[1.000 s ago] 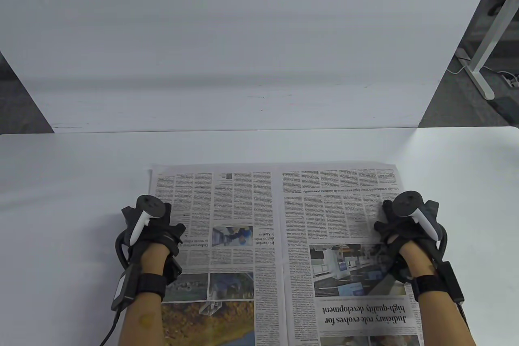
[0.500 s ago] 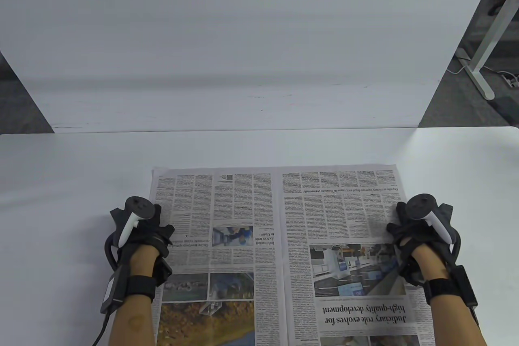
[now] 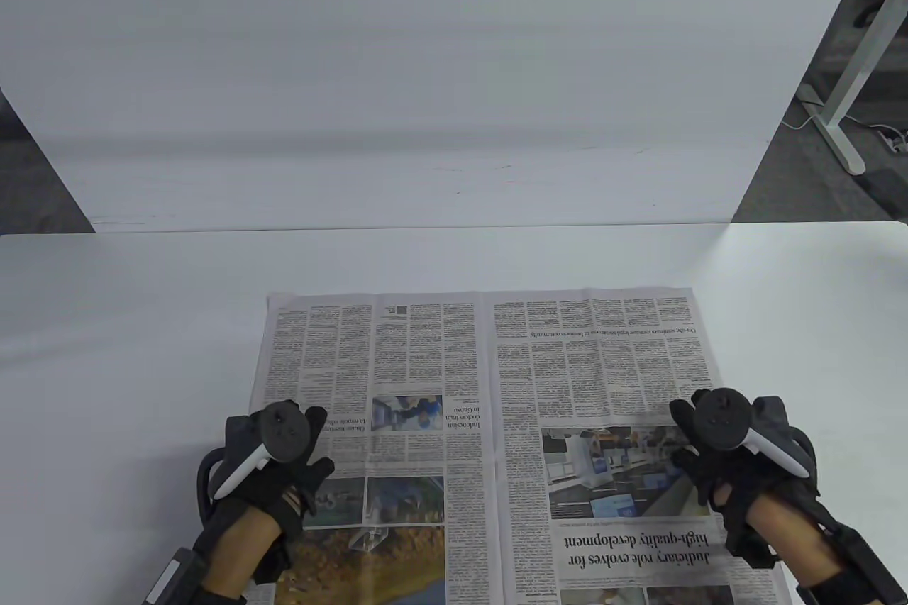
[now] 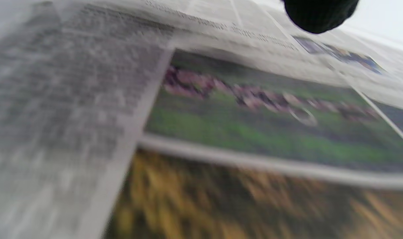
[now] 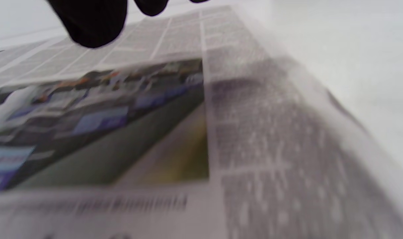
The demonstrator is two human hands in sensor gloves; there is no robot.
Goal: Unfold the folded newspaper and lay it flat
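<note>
Newspaper (image 3: pixel 489 420) is lying unfolded across the near half of the table (image 3: pixel 142 321), spread running off the near edge. Left hand (image 3: pixel 273 470) and right hand (image 3: pixel 731 463) are resting on its outer edges, fingers relaxed and gripping nothing, likely pinning the pages flat.

Newspaper (image 3: pixel 489 420) on table (image 3: pixel 106 321), hands at L/R edges.

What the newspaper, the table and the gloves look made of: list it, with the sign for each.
Newspaper: thin matte newsprint; creases and soft edges show.
Table: smooth white top, probably laminate; faint sheen, no grain.
Left hand and right hand gloves: black knit-looking fabric, matte.
</note>
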